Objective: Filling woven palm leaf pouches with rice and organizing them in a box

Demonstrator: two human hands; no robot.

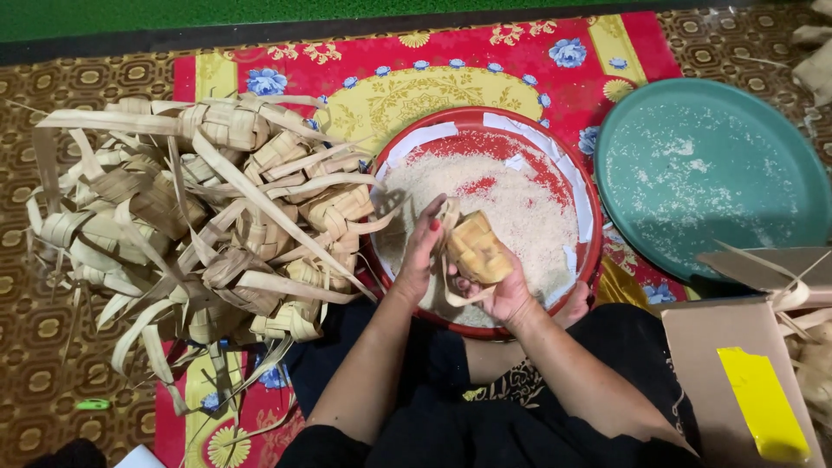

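Floor mats are carrying everything: right hand [507, 290] is gripping one woven pouch [477, 250] over the rice bowl [589, 217], left hand [420, 256] pinching its strip; big pouch pile [199, 217] at 9 o'clock is waiting.

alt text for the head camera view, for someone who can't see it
Two bare hands, left hand and right hand, hold a woven palm-leaf pouch over a red tray of raw rice. A heap of empty woven pouches lies to the left, a teal tray to the right.
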